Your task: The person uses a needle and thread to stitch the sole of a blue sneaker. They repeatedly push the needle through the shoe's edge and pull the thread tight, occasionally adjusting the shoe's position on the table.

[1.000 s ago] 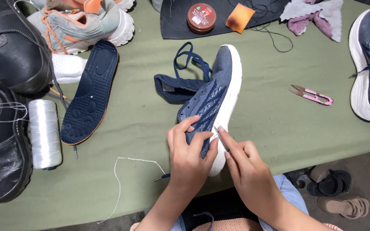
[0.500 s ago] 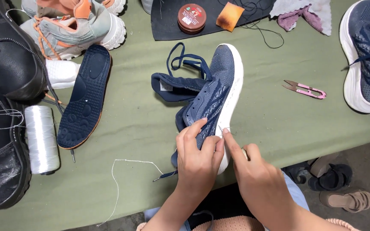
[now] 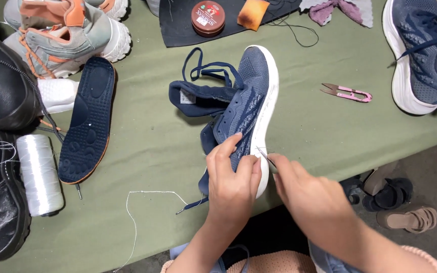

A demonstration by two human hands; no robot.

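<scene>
A navy knit sneaker with a white sole (image 3: 249, 101) lies on its side mid-counter (image 3: 153, 146), its heel end clasped by the left hand (image 3: 233, 184), fingers clamped over the fabric. The right hand (image 3: 307, 194) pinches a thin metal needle (image 3: 266, 156) against the sole edge. Pink thread snips (image 3: 347, 92) lie to the right, a dark blue insole (image 3: 87, 119) and white thread spool (image 3: 39, 174) to the left.

left hand (image 3: 233, 189) – bare, no ring or glove | right hand (image 3: 309, 194) – bare, no watch | forearms – uncovered, no sleeves | clothing – pinkish knit hem at bottom edge, blue fabric below at lap
</scene>
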